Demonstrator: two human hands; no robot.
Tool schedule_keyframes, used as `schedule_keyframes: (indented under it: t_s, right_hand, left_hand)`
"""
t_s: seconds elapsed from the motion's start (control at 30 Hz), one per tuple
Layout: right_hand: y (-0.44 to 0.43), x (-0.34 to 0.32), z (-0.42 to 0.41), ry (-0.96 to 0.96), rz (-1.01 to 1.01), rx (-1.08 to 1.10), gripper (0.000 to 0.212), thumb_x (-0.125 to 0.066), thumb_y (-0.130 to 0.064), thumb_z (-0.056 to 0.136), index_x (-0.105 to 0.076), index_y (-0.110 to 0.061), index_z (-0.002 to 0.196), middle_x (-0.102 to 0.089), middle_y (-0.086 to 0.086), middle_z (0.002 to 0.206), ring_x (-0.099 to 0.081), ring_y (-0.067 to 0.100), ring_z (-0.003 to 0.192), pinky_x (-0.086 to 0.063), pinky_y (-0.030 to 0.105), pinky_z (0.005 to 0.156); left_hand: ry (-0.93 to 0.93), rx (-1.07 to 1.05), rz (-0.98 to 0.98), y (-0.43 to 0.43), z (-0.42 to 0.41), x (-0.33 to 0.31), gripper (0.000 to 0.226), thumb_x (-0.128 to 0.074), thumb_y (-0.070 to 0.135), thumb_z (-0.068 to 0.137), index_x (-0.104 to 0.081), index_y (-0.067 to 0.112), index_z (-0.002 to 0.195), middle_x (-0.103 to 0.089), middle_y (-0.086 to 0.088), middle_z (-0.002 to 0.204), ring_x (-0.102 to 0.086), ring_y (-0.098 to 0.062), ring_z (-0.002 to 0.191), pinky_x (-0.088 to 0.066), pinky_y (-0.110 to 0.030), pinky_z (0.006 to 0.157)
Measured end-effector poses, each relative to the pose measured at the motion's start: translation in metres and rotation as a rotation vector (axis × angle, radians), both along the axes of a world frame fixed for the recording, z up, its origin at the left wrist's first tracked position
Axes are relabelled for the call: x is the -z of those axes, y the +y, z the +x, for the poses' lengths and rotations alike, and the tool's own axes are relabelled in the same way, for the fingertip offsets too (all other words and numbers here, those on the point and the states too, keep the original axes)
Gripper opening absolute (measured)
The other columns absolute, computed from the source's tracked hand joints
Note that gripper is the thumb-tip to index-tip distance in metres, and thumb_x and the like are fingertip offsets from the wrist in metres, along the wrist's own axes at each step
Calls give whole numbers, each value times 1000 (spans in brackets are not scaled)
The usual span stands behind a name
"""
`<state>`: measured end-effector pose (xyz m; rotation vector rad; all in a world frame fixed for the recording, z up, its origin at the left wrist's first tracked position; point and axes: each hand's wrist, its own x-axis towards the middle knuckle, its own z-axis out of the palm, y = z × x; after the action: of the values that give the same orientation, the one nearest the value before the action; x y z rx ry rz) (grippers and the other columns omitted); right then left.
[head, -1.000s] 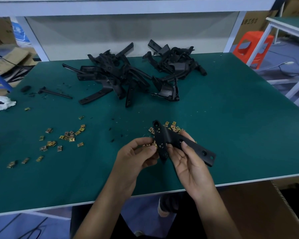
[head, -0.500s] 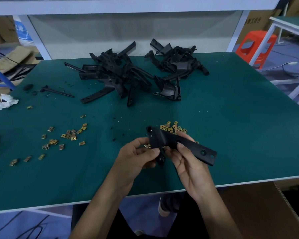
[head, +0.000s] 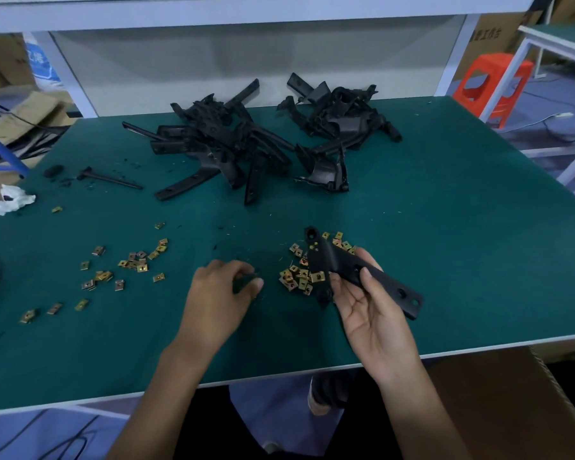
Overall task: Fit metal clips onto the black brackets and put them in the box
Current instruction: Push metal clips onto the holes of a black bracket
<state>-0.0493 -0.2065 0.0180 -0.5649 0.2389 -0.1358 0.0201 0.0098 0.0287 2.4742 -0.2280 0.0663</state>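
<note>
Two hands, split now. Left hand [head: 224, 287] has let go and dropped to the mat [head: 445, 227], just short of the clip pile [head: 299, 277], fingers [head: 258, 284] curled; can't tell if it pinches a clip. Likely fetching the next one. Bracket [head: 331, 258] hangs over the pile, gripped by right hand [head: 372, 320], thumb on top. Box [head: 512, 410] lower right, cut off; contents unseen.

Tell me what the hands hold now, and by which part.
The right hand grips the black bracket near its middle. The left hand is curled over the table; whether it holds something cannot be told.
</note>
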Motion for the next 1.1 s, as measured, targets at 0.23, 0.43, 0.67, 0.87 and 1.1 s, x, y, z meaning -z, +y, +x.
schedule_keyframes:
  t_s: [0.23, 0.43, 0.67, 0.87, 1.1]
  right_hand:
    - [1, 2, 0, 7, -17, -7, 32, -60, -17, 93, -76, -20, 121, -71, 22, 121, -74, 25, 101, -59, 28, 85]
    - [1, 2, -1, -14, -44, -34, 32, -59, -18, 94, -75, -21, 121, -72, 20, 120, -73, 24, 103, -58, 28, 87]
    - [1, 0, -1, -11, -33, -57, 32, -57, -17, 96, -76, -21, 122, -71, 20, 122, -73, 25, 103, -58, 27, 87]
    - [0, 0, -2, -26, -17, -60, 33, -57, -16, 96, -74, -19, 123, -71, 21, 121, -73, 25, 104, -58, 28, 87]
    - [1, -2, -3, -26, -15, -60, 33, -57, -15, 95, -74, -18, 123, -71, 21, 121, -73, 25, 103, -59, 28, 86]
  left_hand:
    - [52, 55, -18, -8, 9, -3, 9, -74, 13, 88, -70, 16, 96, -64, 2, 89, -61, -22, 90, -52, -38, 84]
    - [45, 33, -69, -9, 9, -7, 15, -63, 16, 97, -70, 22, 109, -69, 10, 100, -60, -5, 92, -44, -17, 78]
    - [211, 66, -669, -26, -6, -28, 19, -64, 14, 97, -71, 31, 95, -68, -8, 74, -59, -7, 67, -48, -20, 64]
    - [346, 129, -881, -38, -16, -33, 16, -65, 9, 95, -76, 17, 105, -77, -3, 90, -67, -7, 79, -53, -18, 72]
    - [495, -4, -1111, -49, -20, -29, 16, -64, 13, 95, -79, 14, 100, -73, -5, 85, -64, -10, 74, -54, -20, 66]
